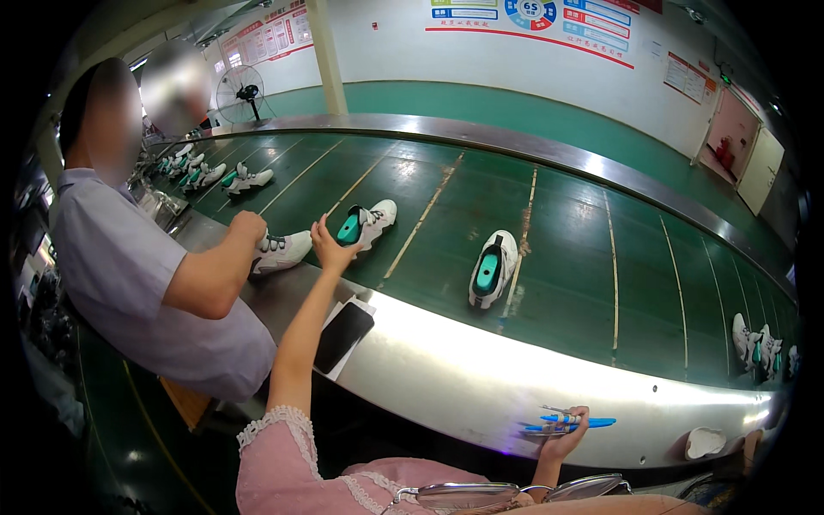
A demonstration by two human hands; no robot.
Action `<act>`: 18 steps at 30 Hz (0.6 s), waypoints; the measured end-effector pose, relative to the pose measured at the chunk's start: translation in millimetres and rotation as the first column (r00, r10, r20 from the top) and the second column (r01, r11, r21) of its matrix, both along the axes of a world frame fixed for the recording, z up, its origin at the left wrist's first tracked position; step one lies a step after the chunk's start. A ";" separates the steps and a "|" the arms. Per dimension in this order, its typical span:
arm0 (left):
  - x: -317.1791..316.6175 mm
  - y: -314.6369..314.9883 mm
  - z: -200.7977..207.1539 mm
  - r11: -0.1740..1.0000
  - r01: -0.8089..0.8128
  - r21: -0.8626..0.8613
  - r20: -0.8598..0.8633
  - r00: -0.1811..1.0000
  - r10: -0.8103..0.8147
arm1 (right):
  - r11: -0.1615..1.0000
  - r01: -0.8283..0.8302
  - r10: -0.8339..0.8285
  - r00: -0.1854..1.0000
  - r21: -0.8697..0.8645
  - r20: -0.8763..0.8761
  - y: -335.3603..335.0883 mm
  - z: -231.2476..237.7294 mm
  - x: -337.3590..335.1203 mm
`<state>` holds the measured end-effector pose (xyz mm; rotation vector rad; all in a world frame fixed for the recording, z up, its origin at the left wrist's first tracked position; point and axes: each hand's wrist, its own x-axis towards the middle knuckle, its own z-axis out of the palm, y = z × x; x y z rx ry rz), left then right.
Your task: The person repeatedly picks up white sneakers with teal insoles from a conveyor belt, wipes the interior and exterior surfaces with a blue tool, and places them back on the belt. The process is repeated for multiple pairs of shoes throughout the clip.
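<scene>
My left hand [336,246] reaches over the green conveyor belt with thumb and fingers apart, at the heel of a white-and-grey sneaker [375,221]. A teal shoe last [349,230] sits in that sneaker's opening. Whether the fingers press on the heel is hard to tell. Above the metal ledge, my right hand [566,438] is closed around blue pens [592,421] and a thin metal tool whose kind is unclear. Another white sneaker [506,249], also with a teal last, lies farther right on the belt.
To my left, a co-worker [154,249] holds a white sneaker [287,250]. A black phone [345,335] lies on papers along the metal ledge [446,356]. More sneakers stand on the conveyor belt [566,283] at far left and right. A pale cup-shaped piece [705,443] rests at right.
</scene>
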<state>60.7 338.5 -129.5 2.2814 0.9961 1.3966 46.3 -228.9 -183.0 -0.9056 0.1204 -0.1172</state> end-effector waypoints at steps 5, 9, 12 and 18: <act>0.6 56.1 -35.2 0.816 0.486 -0.311 0.054 0.867 -0.496 | 0.999 -0.037 0.038 0.999 -0.026 0.032 3.5 -0.2 2.3; 21.1 14.4 -21.3 0.975 0.177 -0.132 -0.046 0.982 -0.185 | 1.000 -0.008 0.008 1.000 0.008 0.006 7.3 9.6 0.1; 16.0 -18.4 20.1 0.945 0.263 -0.195 -0.255 0.917 -0.308 | 1.000 0.002 -0.003 1.000 0.028 0.012 10.3 14.8 0.9; -63.9 -159.6 95.6 0.722 0.563 -0.403 -0.356 0.630 -0.690 | 0.998 0.035 -0.034 0.999 0.056 -0.017 8.4 9.9 0.1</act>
